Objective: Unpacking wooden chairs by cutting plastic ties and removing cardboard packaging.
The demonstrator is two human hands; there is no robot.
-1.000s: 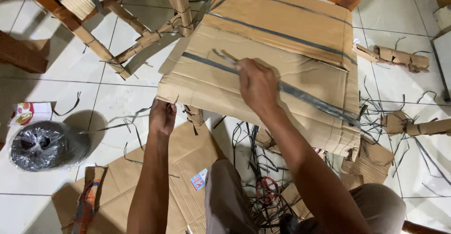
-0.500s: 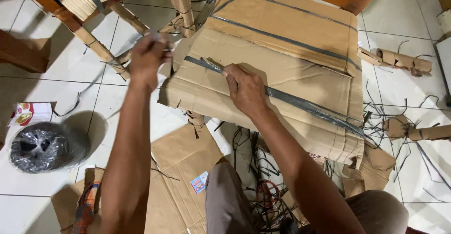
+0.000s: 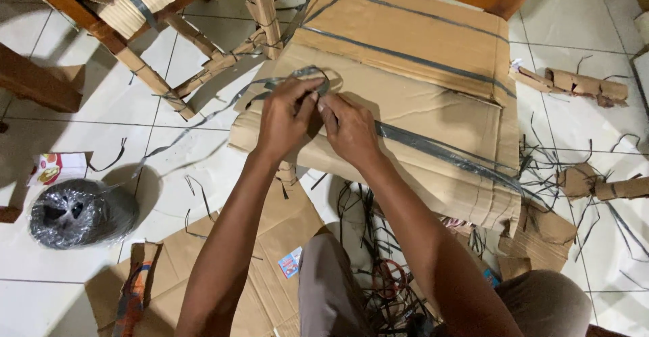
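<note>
- Grey plastic strap [image 3: 433, 149] is pinched by both hands: left hand [image 3: 285, 117] and right hand [image 3: 349, 129], fingers closed on it.
- Cardboard-wrapped bundle [image 3: 433, 73] lies under them.

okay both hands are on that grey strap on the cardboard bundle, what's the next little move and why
Probably draw the loop snug. Both hands, left hand and right hand, pinch the grey strap where it loops on the cardboard bundle, and its free tail hangs slack toward the floor.
</note>
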